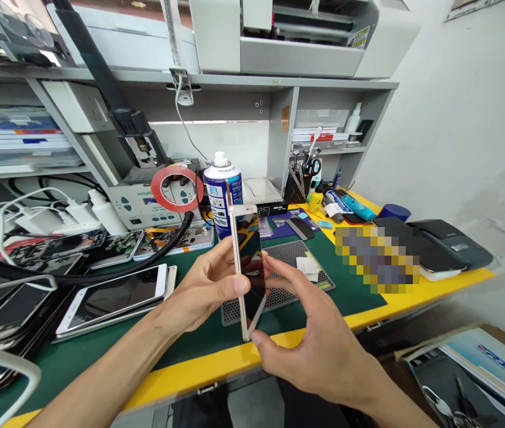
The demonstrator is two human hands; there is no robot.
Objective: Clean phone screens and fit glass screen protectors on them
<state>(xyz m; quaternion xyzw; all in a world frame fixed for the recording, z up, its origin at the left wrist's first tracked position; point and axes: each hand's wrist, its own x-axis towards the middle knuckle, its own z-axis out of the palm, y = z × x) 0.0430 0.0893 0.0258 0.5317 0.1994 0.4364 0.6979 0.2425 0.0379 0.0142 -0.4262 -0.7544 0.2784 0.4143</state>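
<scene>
Above the front edge of the bench I hold a smartphone (251, 261) upright and turned nearly edge-on, its pale frame towards me and its dark glossy screen facing right. My left hand (203, 285) grips its left side, the thumb pressed along the frame and the fingers behind. With the thumb at the bottom corner and the fingertips at the far edge of the screen, my right hand (319, 327) also holds the phone. Below and behind it lies a grey perforated mat (274, 300) with a folded white wipe (308, 268) on it.
A spray can (222, 202) stands behind the phone. Phones (118, 297) and stacked phone parts (15, 321) lie at left, under a thick black hose (145, 267). Red tape (177, 188) leans on a control unit (131, 205). A black case (452, 244) rests at right.
</scene>
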